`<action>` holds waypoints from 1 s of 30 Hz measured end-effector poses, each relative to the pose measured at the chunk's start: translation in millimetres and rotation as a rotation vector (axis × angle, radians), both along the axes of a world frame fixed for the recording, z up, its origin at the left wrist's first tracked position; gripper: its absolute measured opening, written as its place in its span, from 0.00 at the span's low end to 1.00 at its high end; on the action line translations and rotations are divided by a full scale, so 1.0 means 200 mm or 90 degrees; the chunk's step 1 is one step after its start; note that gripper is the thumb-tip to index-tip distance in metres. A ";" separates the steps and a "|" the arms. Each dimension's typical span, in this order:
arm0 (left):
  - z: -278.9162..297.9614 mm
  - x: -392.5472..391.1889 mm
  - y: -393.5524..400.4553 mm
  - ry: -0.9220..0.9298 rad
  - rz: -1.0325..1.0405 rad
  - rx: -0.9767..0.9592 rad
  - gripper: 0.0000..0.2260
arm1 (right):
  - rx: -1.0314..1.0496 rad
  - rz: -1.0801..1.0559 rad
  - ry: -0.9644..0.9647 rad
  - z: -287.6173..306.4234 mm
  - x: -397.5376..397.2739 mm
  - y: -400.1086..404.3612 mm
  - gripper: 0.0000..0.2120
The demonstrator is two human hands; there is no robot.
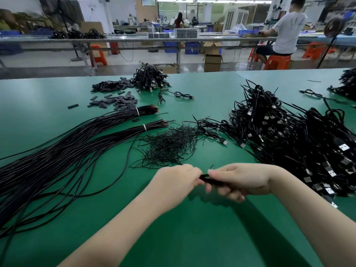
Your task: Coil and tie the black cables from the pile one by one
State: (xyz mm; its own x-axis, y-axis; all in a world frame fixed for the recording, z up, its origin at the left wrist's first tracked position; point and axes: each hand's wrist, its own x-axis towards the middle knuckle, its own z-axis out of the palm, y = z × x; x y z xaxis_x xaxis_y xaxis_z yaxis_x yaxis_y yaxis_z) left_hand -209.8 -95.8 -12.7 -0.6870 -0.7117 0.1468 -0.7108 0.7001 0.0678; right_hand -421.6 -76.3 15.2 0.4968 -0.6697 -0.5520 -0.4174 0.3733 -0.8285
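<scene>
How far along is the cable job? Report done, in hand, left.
Done: a large heap of coiled cables lies at the right. In hand: the left hand and right hand grip one black cable bundle over the green table. Left: long straight cables on the left, loose ties ahead.

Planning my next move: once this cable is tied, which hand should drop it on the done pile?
Right. The right hand sits nearer the tied pile; both hands grip the cable.
</scene>
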 end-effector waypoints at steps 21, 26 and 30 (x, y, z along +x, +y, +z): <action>-0.21 0.05 -0.23 0.603 0.150 0.215 0.15 | -0.527 -0.043 0.472 -0.22 -0.01 -0.18 0.04; -0.21 0.05 -0.24 0.631 0.164 0.220 0.14 | -0.555 -0.076 0.447 -0.22 -0.03 -0.16 0.04; -0.21 0.06 -0.24 0.633 0.177 0.225 0.14 | -0.562 -0.134 0.417 -0.20 -0.05 -0.13 0.03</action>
